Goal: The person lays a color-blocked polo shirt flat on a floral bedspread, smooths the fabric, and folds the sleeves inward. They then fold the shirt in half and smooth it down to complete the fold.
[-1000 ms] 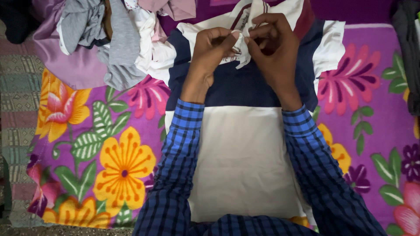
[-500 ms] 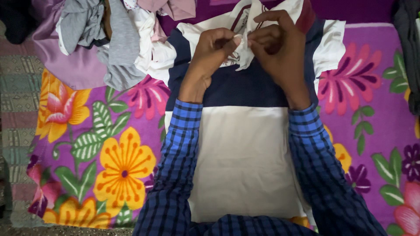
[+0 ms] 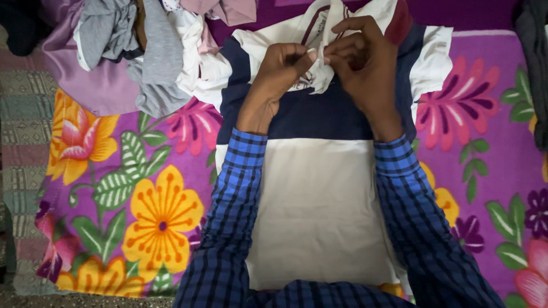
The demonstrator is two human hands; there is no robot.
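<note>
Little has moved since the earlier frames: both hands stay pinched at the shirt's placket, and the right hand [image 3: 365,63] has curled a touch closer over it, while the left hand [image 3: 279,71] keeps the same grip.

The polo shirt [image 3: 319,211] lies flat, front up, on a purple floral bedsheet [image 3: 142,199], collar at the far end and its pale lower panel reaching to the near edge, where it passes under the person's checked blue sleeves [image 3: 234,217]. A navy band crosses the chest, and white sleeves spread left and right at the far end. Open sheet shows on both sides of the shirt: a broad stretch to the near left with large yellow and orange flowers, and a narrower stretch to the right with pink ones. The sheet's left edge gives onto a striped woven mat [image 3: 17,148].

The white placket [image 3: 319,77] sits just below the collar [image 3: 328,17], gathered up between the two hands. Left thumb and forefinger are closed narrowly on its left edge; the right fingers are bent tight around its right edge, fingertips of both hands nearly touching. Whether a button is between them cannot be told.

At the far left a loose pile of clothes [image 3: 131,51], grey, lilac and white, overlaps the shirt's left sleeve. A dark garment [image 3: 534,51] hangs at the far right edge.
</note>
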